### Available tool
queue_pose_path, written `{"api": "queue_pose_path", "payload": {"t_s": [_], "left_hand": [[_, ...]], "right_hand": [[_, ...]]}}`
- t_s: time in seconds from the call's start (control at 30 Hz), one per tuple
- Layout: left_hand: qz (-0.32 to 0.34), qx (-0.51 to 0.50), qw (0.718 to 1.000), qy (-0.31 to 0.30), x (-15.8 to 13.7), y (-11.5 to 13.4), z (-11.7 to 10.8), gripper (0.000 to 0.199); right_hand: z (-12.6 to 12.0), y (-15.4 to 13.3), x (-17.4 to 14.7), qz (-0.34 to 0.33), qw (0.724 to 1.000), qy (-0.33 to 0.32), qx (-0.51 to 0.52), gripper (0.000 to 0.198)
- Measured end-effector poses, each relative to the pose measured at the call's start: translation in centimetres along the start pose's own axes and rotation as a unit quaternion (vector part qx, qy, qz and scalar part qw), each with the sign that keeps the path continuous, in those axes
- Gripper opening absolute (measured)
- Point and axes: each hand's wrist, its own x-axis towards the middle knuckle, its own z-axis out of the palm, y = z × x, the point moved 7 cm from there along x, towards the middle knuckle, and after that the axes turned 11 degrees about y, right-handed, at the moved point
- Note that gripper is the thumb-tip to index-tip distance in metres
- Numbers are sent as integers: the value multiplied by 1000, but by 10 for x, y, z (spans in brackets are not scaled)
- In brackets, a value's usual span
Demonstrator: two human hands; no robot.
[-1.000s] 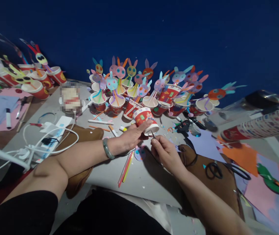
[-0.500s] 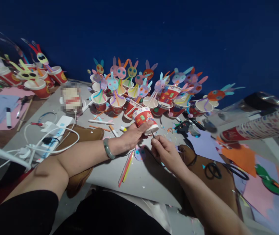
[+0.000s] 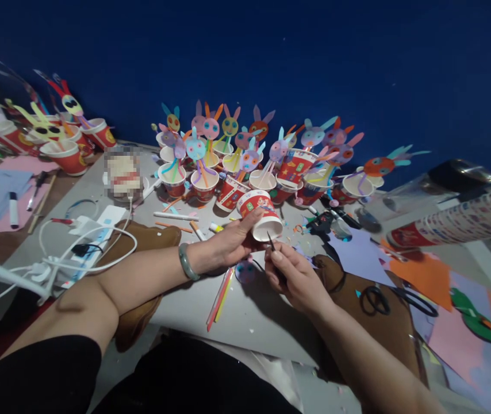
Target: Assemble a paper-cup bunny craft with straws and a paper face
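My left hand [image 3: 234, 238] is wrapped round a red-and-white printed paper cup [image 3: 257, 202], tilted so that its white bottom faces me. In my right hand [image 3: 295, 273] is a thin dark pointed tool [image 3: 271, 241]; the fingers cover most of it, so its kind does not show. Its tip is at the cup's bottom; whether it pierces the paper I cannot tell. Beneath the hands lie a purple paper rabbit face [image 3: 244, 272] and several coloured strips [image 3: 220, 299].
Paper cups with paper rabbits [image 3: 204, 178] crowd along the blue wall. To the left are a power strip [image 3: 94, 236] with white cables and a marker [image 3: 13, 210]. At right lie black-handled scissors [image 3: 375, 300], coloured paper [image 3: 360, 256] and a stack of cups [image 3: 456, 221].
The cup has tipped so that more of its white bottom faces me. The pointed tool has stayed close to the bottom, and my right hand has shifted only slightly.
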Motion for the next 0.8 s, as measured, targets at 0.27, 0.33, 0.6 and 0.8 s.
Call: {"api": "queue_pose_path", "payload": {"t_s": [0.27,0.33,0.6,0.8], "left_hand": [[-17,34,999,-18,0,-3,-2,61],[-15,30,999,-20,0,-2,-1,62],[-12,12,999,-37,-2,-2,3,57],[-20,-20,999,-22,-6,0,8,51]], "right_hand": [[3,-11,-11,-75,994,-15,-78,39],[4,-11,-12,-73,993,-13,-87,41],[4,-6,-6,-50,996,6,-75,45],[1,0,-3,-36,999,19,-37,45]]}}
